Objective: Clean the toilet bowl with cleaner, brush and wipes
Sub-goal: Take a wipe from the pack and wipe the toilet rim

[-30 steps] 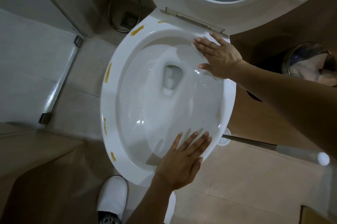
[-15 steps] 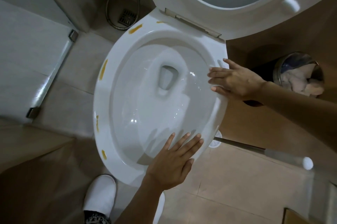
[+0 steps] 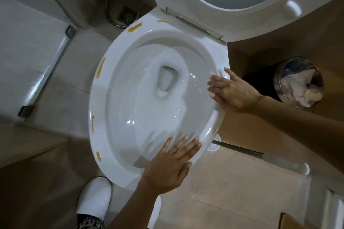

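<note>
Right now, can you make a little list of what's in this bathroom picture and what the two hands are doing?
toilet bowl: white, seat lifted up
yellow marks: several smears along the rim's far side from the right hand
left hand: flat on the near rim, fingers straight
right hand: flat on the right rim, fingers straight
toilet brush: on the floor, untouched
bin: shiny, crumpled white stuff inside
slipper: white, by the bowl
</note>
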Demonstrator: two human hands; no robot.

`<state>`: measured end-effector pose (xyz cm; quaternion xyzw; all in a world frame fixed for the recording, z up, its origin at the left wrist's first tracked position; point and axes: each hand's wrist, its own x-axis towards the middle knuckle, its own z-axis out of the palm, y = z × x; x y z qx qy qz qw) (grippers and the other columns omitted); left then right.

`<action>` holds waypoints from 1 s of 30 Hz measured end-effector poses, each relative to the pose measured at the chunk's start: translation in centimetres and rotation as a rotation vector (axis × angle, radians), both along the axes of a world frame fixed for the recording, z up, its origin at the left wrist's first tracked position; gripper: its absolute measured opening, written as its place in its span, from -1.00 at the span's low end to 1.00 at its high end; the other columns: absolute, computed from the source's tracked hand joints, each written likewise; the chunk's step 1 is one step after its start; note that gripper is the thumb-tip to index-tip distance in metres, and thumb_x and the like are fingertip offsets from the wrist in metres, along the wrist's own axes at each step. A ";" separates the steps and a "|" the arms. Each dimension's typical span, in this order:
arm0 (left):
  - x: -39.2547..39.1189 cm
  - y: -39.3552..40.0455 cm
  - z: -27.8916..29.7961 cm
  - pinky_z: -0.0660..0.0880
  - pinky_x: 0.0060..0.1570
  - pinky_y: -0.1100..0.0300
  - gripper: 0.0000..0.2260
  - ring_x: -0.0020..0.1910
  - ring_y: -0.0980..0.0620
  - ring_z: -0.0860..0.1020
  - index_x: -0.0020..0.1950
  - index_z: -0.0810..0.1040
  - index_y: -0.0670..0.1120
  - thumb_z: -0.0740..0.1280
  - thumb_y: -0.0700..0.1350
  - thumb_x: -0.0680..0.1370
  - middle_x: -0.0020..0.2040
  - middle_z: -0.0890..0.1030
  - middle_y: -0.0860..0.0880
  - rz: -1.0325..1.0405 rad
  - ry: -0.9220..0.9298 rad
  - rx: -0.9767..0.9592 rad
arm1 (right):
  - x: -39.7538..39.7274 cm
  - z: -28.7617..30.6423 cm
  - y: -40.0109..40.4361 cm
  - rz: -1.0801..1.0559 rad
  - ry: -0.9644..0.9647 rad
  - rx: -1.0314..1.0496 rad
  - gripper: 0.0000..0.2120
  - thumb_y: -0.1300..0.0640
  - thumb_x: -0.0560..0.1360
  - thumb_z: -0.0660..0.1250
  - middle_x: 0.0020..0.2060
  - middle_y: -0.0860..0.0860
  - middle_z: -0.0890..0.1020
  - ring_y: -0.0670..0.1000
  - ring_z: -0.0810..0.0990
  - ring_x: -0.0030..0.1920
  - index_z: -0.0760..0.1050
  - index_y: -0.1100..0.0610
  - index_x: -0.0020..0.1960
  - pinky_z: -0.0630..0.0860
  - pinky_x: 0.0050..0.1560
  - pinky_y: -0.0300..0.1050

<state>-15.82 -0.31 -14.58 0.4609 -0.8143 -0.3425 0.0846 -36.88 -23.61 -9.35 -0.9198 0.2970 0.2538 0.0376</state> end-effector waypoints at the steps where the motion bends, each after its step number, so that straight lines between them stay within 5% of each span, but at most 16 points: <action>1: 0.0 0.0 0.0 0.07 0.45 -0.14 -0.53 0.54 0.06 0.02 0.57 0.01 0.02 -0.08 0.04 0.65 0.56 0.04 0.08 -0.003 0.000 0.003 | -0.1 0.2 -0.1 0.020 0.007 0.003 -0.41 -0.09 0.61 -0.18 0.32 0.03 0.52 0.02 0.30 0.46 0.55 0.10 0.27 -0.12 0.49 0.15; 7: 0.0 0.0 0.0 0.11 0.44 -0.14 -0.53 0.54 0.05 0.03 0.57 0.01 0.02 -0.14 0.05 0.65 0.56 0.05 0.07 -0.004 -0.004 0.009 | 1.5 0.9 -3.7 0.055 0.160 -0.041 -0.29 -0.11 0.51 -0.38 0.51 -0.04 0.22 -0.08 0.02 0.54 0.29 0.03 0.47 -0.24 0.48 0.16; 11: 0.0 0.0 0.0 0.10 0.45 -0.12 -0.53 0.54 0.05 0.01 0.57 0.01 0.02 -0.16 0.06 0.65 0.56 0.04 0.06 -0.007 -0.014 0.003 | 1.5 0.3 -4.0 0.049 0.165 -0.072 -0.26 -0.09 0.50 -0.39 0.52 -0.04 0.20 -0.09 -0.02 0.54 0.31 0.06 0.47 -0.20 0.50 0.16; 15: 0.0 0.1 0.0 0.09 0.46 -0.12 -0.53 0.54 0.06 -0.01 0.57 -0.01 0.02 -0.09 0.03 0.65 0.57 0.02 0.08 0.001 -0.006 -0.001 | 1.1 0.3 -1.2 -0.044 0.113 -0.036 -0.50 -0.01 0.63 -0.14 0.46 0.00 0.33 -0.04 0.10 0.53 0.40 0.09 0.41 -0.22 0.48 0.13; 19: 0.0 0.1 0.0 0.07 0.47 -0.11 -0.52 0.54 0.07 -0.03 0.57 0.01 0.02 -0.01 0.01 0.65 0.57 0.02 0.09 0.006 -0.007 -0.015 | -0.1 -0.1 2.4 -0.020 -0.055 -0.015 -0.54 0.02 0.59 -0.03 0.24 0.05 0.58 0.07 0.40 0.40 0.59 0.12 0.21 0.01 0.46 0.24; 23: 0.0 0.1 -0.1 0.10 0.46 -0.13 -0.53 0.54 0.06 -0.01 0.57 0.03 0.01 -0.01 0.01 0.65 0.56 0.04 0.07 -0.002 -0.011 -0.020 | -0.3 0.2 2.8 0.003 -0.062 0.023 -0.67 0.05 0.62 0.11 0.22 0.00 0.59 0.03 0.41 0.39 0.59 0.07 0.22 -0.12 0.46 0.21; 30: 0.0 0.0 -0.2 0.02 0.47 -0.13 -0.53 0.54 0.05 -0.02 0.57 -0.02 0.03 -0.14 0.07 0.65 0.57 0.01 0.08 -0.023 -0.021 0.006 | 1.9 1.5 -3.7 0.103 0.280 -0.139 -0.53 -0.05 0.66 -0.14 0.56 -0.04 0.00 -0.07 -0.15 0.54 0.10 -0.02 0.54 -0.31 0.46 0.15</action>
